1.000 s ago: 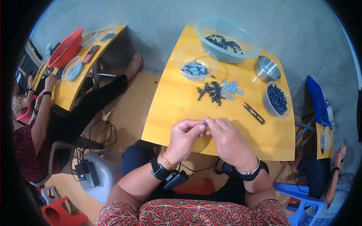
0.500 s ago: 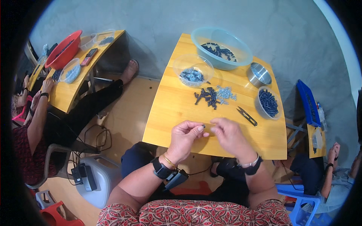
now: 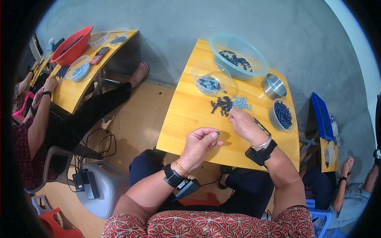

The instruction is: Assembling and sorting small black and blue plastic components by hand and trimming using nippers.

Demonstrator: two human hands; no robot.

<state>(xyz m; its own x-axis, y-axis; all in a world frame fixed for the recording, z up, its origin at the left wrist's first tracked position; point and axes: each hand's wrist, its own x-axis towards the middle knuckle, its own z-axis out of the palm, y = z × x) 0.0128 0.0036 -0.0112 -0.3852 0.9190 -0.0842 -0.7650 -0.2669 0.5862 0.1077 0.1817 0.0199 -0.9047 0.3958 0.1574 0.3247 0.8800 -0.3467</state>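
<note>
The yellow table carries, along its far side, a big blue bowl and a clear bowl, handy to both arms. The right hand reaches, fingers together, to the loose pile of small parts. The left hand, nearer, pinches one small dark part, lifted for fitting.

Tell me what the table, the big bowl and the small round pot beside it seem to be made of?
Table: looks like pale varnished wood, with visible grain lines and a soft sheen.
Big bowl: likely clear bluish plastic, since the wood and dark parts show through it.
Pot: probably steel, grey and shiny with bright reflections.
</note>
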